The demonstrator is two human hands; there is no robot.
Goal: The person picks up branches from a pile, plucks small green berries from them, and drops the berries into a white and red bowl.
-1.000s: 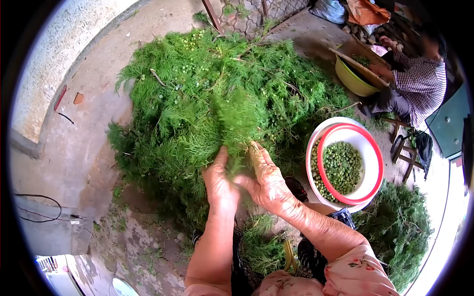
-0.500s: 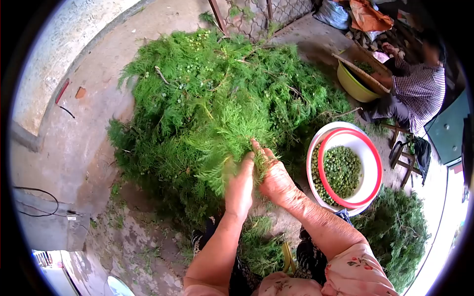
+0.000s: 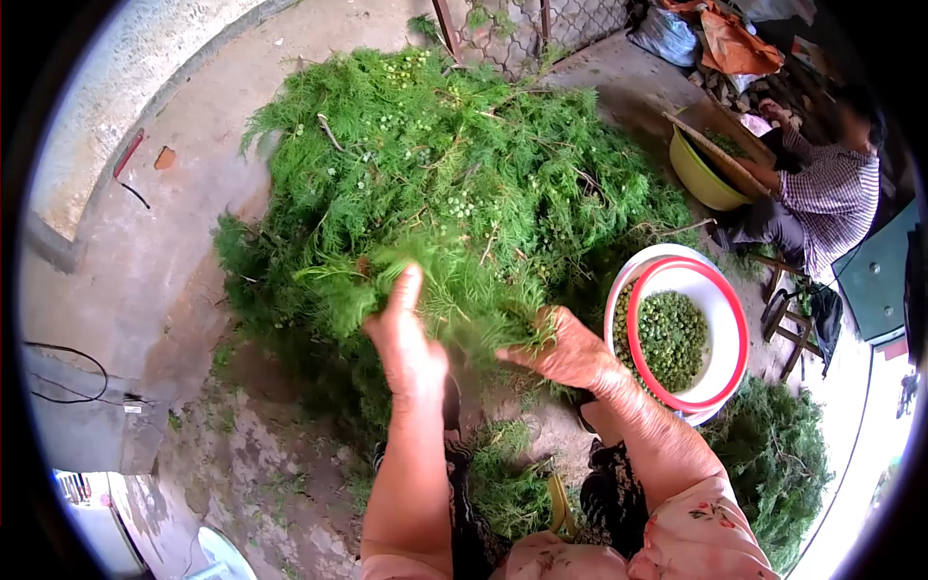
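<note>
Over the near side of one big heap of cut branches (image 3: 416, 164) now, gripping feathery foliage (image 3: 503, 329) in the right hand (image 3: 572, 356), clamped on it with thumb and fingertips; as for the left hand (image 3: 406, 348), thumb up in blur against more greenery, cannot tell whether closed or loose. Bunched together half a second ago, now well apart! Just right of the heap, two basins: one red-rimmed white basin (image 3: 723, 333) nested in one wider white basin (image 3: 623, 280), both with small green cones (image 3: 674, 338), too many to count. Farther out, beside one co-worker (image 3: 831, 198), one yellow-green basin (image 3: 704, 184), with one shallow tray (image 3: 717, 155) tilted across, bearing bits of green. At lower right, one smaller pile of branches (image 3: 778, 454).
</note>
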